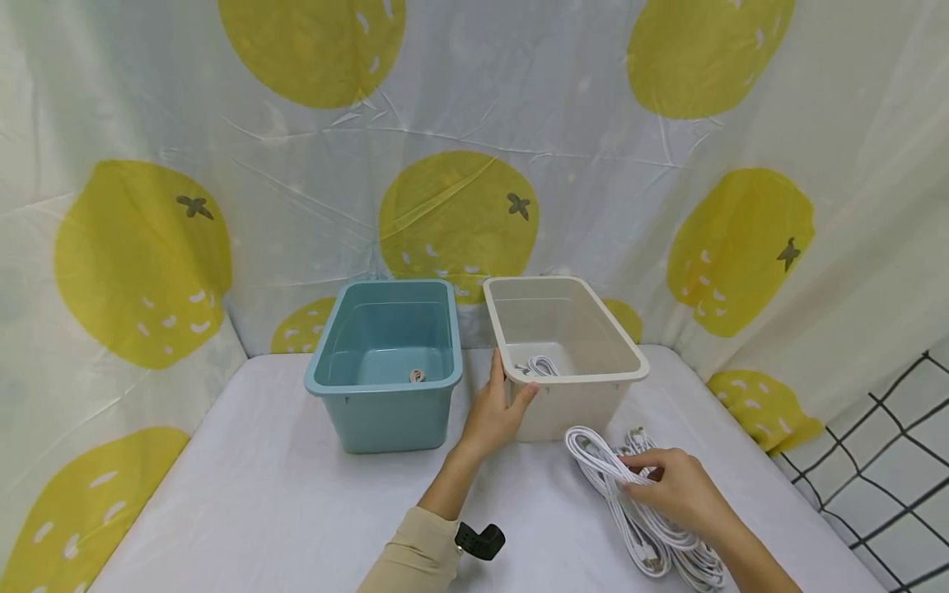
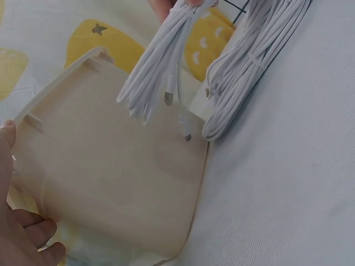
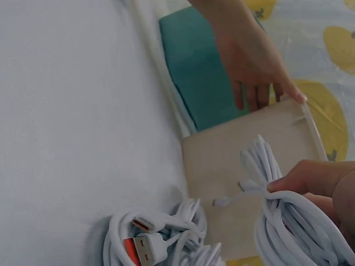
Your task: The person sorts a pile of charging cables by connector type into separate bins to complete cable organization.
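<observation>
My left hand [image 1: 491,422] grips the near left corner of a beige plastic bin [image 1: 574,409], with the thumb at its front rim and the fingers along the side. A coiled white cable [image 1: 542,365] lies inside that bin. My right hand [image 1: 680,487] pinches a tied bundle of white USB cable [image 3: 288,221] between thumb and fingers, in front of the bin. In the left wrist view its connectors [image 2: 168,98] hang down. More white cable bundles [image 1: 700,564] lie on the table under this hand; in the right wrist view a USB plug with an orange-red inside [image 3: 143,249] shows among them.
To the left stands a teal bin [image 1: 393,422] with a small pinkish coiled item [image 1: 417,375] in it. A lemon-print curtain [image 1: 460,214] hangs right behind the bins. A black wire grid [image 1: 890,461] borders the white-covered table [image 1: 259,494] on the right.
</observation>
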A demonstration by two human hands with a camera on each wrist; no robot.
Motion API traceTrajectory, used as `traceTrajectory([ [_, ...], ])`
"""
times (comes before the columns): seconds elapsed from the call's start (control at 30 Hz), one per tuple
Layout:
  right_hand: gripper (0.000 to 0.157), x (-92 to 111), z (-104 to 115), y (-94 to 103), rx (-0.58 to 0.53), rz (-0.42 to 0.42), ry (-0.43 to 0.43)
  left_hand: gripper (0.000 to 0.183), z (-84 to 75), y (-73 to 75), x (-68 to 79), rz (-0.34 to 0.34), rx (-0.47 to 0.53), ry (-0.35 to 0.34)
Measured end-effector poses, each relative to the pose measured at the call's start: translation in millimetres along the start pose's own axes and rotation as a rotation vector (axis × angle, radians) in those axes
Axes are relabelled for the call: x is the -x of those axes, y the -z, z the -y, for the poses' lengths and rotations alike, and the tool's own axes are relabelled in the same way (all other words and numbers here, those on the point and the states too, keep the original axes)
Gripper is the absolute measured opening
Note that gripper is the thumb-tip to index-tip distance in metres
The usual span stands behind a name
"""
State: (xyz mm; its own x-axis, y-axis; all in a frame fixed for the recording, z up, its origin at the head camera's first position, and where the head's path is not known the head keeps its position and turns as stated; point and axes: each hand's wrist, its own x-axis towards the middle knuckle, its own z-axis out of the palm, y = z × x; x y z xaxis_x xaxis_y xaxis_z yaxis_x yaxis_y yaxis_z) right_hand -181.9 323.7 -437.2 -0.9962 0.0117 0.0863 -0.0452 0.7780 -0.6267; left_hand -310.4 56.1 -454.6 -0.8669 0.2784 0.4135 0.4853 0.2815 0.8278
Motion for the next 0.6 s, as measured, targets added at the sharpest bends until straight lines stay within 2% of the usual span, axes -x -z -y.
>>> traceTrajectory([
  [0.33, 0.039, -1.1, 1.6, 25.4, -0.143, 0.080, 0.010, 0.094, 1.4, -1.0, 0.2, 0.003, 0.003, 0.008],
  [0.6, 0.037, -4.9, 6.1, 45.1, -0.198, 0.105, 0.090, 0.094, 1.5, -1.0, 0.3, 0.001, 0.003, 0.010],
])
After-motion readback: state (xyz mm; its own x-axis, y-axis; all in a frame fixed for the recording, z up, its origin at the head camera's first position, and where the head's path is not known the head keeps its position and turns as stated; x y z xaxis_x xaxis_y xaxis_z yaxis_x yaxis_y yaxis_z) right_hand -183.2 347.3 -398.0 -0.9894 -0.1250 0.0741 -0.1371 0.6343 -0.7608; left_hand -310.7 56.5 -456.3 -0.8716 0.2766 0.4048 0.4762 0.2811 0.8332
